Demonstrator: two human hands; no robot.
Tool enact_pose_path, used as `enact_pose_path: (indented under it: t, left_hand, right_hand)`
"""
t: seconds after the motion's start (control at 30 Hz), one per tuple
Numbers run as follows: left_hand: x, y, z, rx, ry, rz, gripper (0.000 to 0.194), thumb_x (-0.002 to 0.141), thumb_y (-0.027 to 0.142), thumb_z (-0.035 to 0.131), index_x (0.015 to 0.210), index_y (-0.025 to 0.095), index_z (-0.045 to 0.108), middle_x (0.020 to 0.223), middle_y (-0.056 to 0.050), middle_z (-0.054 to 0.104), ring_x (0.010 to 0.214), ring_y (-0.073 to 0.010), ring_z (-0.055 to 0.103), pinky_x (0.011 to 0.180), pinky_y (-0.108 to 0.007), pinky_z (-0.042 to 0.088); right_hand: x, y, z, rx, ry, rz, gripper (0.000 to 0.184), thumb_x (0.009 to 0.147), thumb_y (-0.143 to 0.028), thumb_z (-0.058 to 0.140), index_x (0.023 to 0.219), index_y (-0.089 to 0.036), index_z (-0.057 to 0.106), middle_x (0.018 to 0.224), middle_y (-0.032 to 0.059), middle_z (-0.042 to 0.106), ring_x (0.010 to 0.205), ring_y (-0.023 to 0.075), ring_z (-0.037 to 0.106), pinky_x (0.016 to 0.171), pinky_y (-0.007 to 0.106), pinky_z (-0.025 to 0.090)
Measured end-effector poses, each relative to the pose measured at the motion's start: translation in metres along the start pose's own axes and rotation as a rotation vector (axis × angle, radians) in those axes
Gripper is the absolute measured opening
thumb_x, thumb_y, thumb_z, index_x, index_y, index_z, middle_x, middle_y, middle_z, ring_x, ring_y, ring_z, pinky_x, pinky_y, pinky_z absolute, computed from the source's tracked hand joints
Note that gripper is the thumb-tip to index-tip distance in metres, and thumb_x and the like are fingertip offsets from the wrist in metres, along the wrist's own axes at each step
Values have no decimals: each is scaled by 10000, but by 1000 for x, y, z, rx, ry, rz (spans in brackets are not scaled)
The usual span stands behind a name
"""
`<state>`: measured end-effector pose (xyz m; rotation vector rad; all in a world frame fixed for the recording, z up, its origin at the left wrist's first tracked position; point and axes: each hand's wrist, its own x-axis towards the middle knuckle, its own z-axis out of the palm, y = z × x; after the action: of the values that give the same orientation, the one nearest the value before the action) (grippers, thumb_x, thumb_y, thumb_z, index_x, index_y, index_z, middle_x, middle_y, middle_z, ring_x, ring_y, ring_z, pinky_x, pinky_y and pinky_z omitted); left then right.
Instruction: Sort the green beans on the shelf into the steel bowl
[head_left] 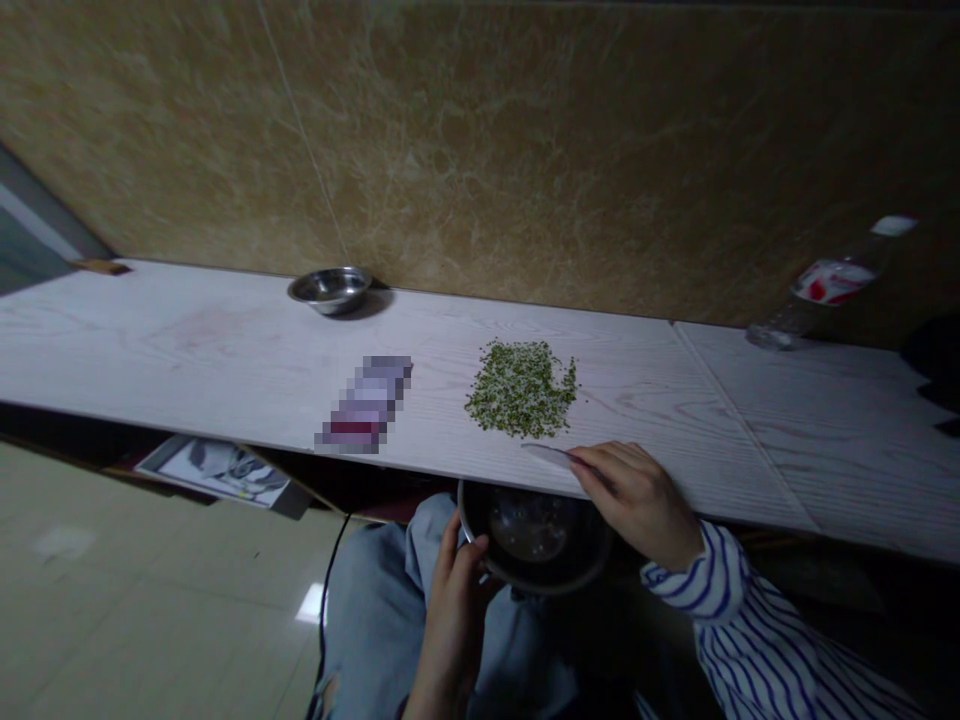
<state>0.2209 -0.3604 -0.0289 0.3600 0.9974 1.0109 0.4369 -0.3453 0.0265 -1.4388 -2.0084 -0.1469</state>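
Observation:
A loose patch of small green beans (521,388), which look like mung beans, is spread in one layer on the pale wooden shelf top (247,350). My right hand (637,500) is closed round a thin knife-like utensil (546,453). Its narrow tip lies just in front of the patch, at the near edge of the shelf. My left hand (459,570) grips the rim of a large dark metal bowl (529,530) over my lap, below that edge. Something small and light shows on the bowl's bottom, too dim to tell. The bowl's far rim is partly hidden under the shelf.
A shiny metal dish (330,290) stands near the wall. A blurred-out flat object (367,405), perhaps a phone, lies left of the beans. At the right a clear plastic bottle (825,285) stands by the wall. An open drawer (225,470) with papers sits below.

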Motion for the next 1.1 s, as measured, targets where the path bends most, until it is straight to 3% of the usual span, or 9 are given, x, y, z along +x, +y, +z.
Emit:
enact_pose_path:
  t: [0.1,0.4,0.53,0.73,1.1]
  left_hand:
    - [1,-1,-1,6,24,0,606,801,285,676,1385,240,520,1259,-83,677,965,-207,652,726,-299,513]
    - [0,0,2,-19,80,26,557,769,290,691,1311,237,573,1303,-96,670,964,-229,673,717,-322,530]
    - [0,1,1,-21,116,32,553,751,286,697,1294,241,605,1344,-95,651,1008,-235,663,709,-307,527]
    - [3,2,0,-46,85,7,616,734,309,724,1333,248,592,1239,-98,707,978,-238,677,777,-340,535]
    - [6,-2,-2,-45,95,-32,704,738,314,722,1410,268,521,1249,-92,703,1056,-266,671,825,-358,527]
  right_hand:
    - [-3,6,1,-40,-11,30,118,951,-161,584,995,-159,693,895,66,760,814,207,699,759,354,492]
    - [5,-10,10,19,-44,-8,138,957,-160,574,1032,-180,688,906,44,764,831,199,700,761,353,499]
    - [17,1,12,-50,1,-1,157,971,-187,550,1032,-157,691,932,75,775,844,213,719,772,359,523]
    - [28,22,12,-162,80,45,205,986,-241,514,1003,-161,702,933,101,787,823,226,741,729,348,549]
    - [34,24,17,-137,-30,74,203,973,-194,510,1010,-194,710,966,81,785,862,222,734,744,364,538]
